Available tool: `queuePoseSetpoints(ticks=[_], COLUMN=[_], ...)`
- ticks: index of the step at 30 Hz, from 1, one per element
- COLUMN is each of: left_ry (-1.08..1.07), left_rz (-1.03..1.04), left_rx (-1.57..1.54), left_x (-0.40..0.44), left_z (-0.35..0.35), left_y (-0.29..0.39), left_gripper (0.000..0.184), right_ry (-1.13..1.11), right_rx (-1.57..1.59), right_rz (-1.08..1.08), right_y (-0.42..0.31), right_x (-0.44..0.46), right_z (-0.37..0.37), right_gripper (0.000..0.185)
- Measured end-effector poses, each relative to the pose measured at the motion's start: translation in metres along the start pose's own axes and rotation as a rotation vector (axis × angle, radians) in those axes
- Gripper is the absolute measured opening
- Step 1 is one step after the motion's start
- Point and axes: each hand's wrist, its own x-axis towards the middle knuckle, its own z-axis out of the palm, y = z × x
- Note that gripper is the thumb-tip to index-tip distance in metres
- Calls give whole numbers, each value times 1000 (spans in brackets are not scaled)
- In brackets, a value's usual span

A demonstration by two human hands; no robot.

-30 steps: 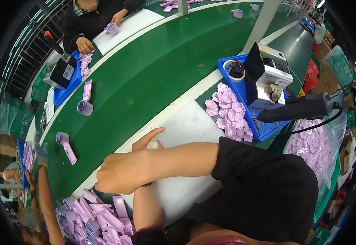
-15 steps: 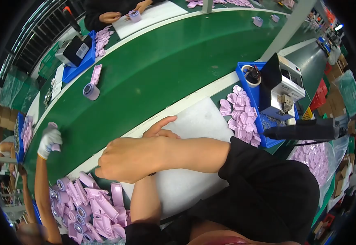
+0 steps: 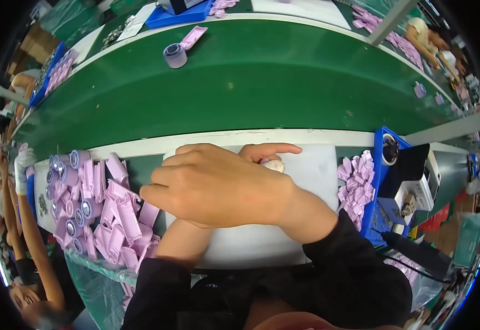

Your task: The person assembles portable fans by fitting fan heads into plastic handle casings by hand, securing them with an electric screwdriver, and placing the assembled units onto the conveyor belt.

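Observation:
My right hand (image 3: 218, 184) lies across my left wrist, back up, its fingers curled at the left; whatever they grip is hidden. From beneath it comes my left hand (image 3: 270, 150), one finger stretched to the right and the others mostly covered. Against that finger is a small cream-coloured thing (image 3: 274, 165) with a trace of pink beside it, too hidden to identify. Both hands are over the white mat (image 3: 245, 247). Left of them is a heap of pink curved parts (image 3: 120, 217) and lilac round pieces (image 3: 78, 159).
Small pink parts (image 3: 355, 187) lie beside a blue tray (image 3: 379, 165) holding a metal device (image 3: 410, 201). A black handheld tool (image 3: 416, 250) hangs at the right. Beyond is the green belt (image 3: 223, 88) with a lilac ring piece (image 3: 174, 55). A co-worker's gloved hand (image 3: 24, 160) is at left.
The view has turned left, shifting the mat, tray and belt pieces rightward. My hands stay crossed, with the cream-coloured thing visible again. The co-worker's gloved hand now appears farther left in view.

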Motion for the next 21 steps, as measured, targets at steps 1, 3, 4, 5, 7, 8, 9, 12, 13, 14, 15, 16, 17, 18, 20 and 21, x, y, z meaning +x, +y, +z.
queuePoseSetpoints(ticks=[1, 3, 4, 5, 7, 8, 9, 12, 13, 14, 15, 16, 17, 18, 20, 21], left_ry=[14, 1, -18, -31, -52, -65, -77, -83, -88, -101, -130, -157, -142, -136, -119, -107], left_rz=[2, 33, 53, 64, 48, 48, 66, 129, 148, 175, 204, 228, 231, 229, 238, 250], left_rx=[16, 22, 29, 35, 29, 25, 28, 37, 39, 45, 58, 67, 65, 47, 24, 17], left_x=[1, 2, 4, 5, 9, 11, 13, 18, 19, 21, 22, 22, 23, 21, 21, 19], left_z=[3, 2, 1, 0, -4, -6, -8, -13, -14, -15, -15, -16, -14, -12, -12, -12], left_y=[1, 0, 0, 0, -4, -6, -7, -13, -15, -16, -17, -17, -16, -15, -10, -7], left_gripper=[48, 46, 44, 42, 37, 35, 33, 28, 27, 25, 24, 23, 23, 21, 16, 14], right_ry=[22, 55, 96, 138, 217, 244, 564, 522, 510, 497, 493, 489, 483, 486, 486, 481], right_rx=[-6, 44, 95, 156, 297, 360, 640, 737, 763, 780, 783, 787, 791, 794, 802, 808], right_rz=[3, -9, -12, -8, 68, 117, 21, 12, 11, 2, -13, -22, -30, -31, -50, -68], right_y=[-1, -1, -2, -4, -14, -14, -11, -8, 5, 7, -2, 2, 5, 3, -2, -7], right_x=[1, 4, 6, 8, 8, 11, 17, 0, 8, 11, 10, 14, 17, 16, 19, 23], right_z=[-4, -10, -11, -11, -23, -33, -21, -45, -41, -38, -38, -36, -34, -37, -36, -30], right_gripper=[13, 12, 12, 11, 8, 8, 11, 10, 10, 10, 10, 10, 10, 10, 10, 10])
